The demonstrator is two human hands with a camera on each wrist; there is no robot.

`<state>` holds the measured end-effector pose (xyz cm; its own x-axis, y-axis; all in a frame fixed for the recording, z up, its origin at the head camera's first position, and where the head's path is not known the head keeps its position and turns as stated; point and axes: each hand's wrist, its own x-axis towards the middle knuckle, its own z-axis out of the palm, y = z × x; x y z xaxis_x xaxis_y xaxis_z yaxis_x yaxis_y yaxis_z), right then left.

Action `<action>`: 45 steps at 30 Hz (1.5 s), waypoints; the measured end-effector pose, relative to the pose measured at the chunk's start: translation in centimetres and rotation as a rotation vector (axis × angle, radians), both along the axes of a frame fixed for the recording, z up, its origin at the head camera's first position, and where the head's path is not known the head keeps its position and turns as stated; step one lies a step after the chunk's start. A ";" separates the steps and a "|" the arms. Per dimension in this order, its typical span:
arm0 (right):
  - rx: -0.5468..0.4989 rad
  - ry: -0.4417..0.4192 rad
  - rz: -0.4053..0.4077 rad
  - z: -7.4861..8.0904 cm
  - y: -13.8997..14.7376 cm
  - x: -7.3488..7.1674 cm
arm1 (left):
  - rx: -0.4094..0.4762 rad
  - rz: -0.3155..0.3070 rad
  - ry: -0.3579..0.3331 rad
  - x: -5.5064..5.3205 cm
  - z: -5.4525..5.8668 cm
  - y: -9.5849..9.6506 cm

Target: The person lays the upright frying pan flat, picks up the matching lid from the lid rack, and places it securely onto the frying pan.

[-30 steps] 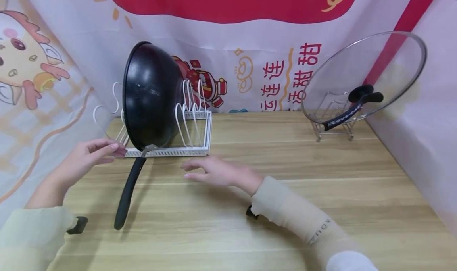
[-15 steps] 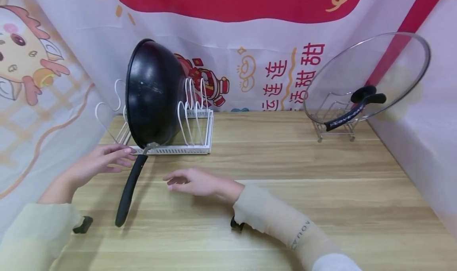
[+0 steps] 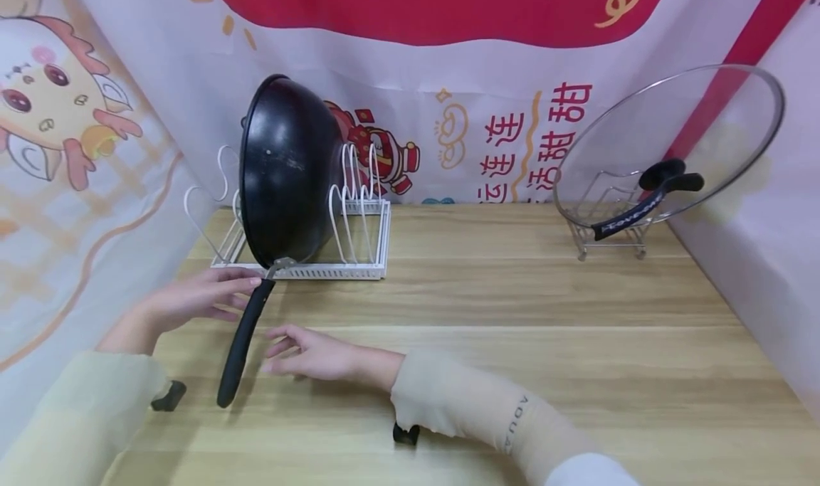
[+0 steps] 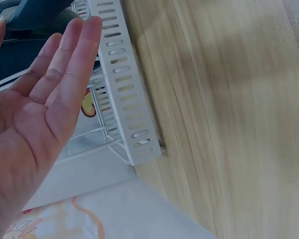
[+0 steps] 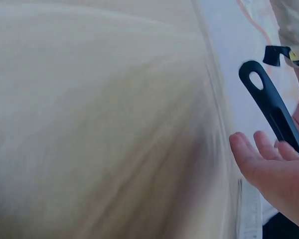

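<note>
A black wok (image 3: 288, 166) stands on its side in a white wire rack (image 3: 339, 270), its black handle (image 3: 243, 344) slanting toward me over the table. My left hand (image 3: 198, 301) is at the handle's upper left, fingertips right at its top end. In the left wrist view the left hand's fingers (image 4: 65, 74) are extended, palm showing, beside the rack's slotted edge. To the right of the handle, my right hand (image 3: 314, 354) hovers with loosely bent fingers and nothing in them. The right wrist view shows the handle (image 5: 271, 107) just beyond that hand's fingertips.
A glass lid (image 3: 673, 137) with a black handle leans upright in a small metal stand (image 3: 608, 240) at the back right. Printed cloth (image 3: 435, 73) hangs along the back and both sides of the wooden table (image 3: 544, 315).
Both hands have closed in on the wok's handle: the left moved right, up to its top end, and the right moved left and nearer to me. The wok stays in the rack.
</note>
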<state>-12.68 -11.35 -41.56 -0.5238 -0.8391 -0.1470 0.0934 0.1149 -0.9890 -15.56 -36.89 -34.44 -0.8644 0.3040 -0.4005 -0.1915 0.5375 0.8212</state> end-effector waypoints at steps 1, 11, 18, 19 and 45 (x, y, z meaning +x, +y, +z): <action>0.007 -0.003 0.002 -0.2 -0.2 0.2 | 0.002 0.002 -0.012 0.0 -0.1 0.1; -0.043 -0.113 -0.031 -0.2 -2.1 1.2 | 0.081 -0.072 -0.047 -0.1 -0.5 0.1; -0.101 -0.284 -0.120 -0.1 -3.4 1.9 | 0.161 -0.076 -0.077 -0.5 -0.5 0.2; -0.114 -0.305 -0.137 -0.2 -3.7 1.9 | 0.172 -0.071 -0.084 -0.5 -0.5 0.2; -0.224 -0.412 -0.416 -0.3 -7.4 4.4 | 0.343 -0.122 -0.144 0.1 -1.6 -0.1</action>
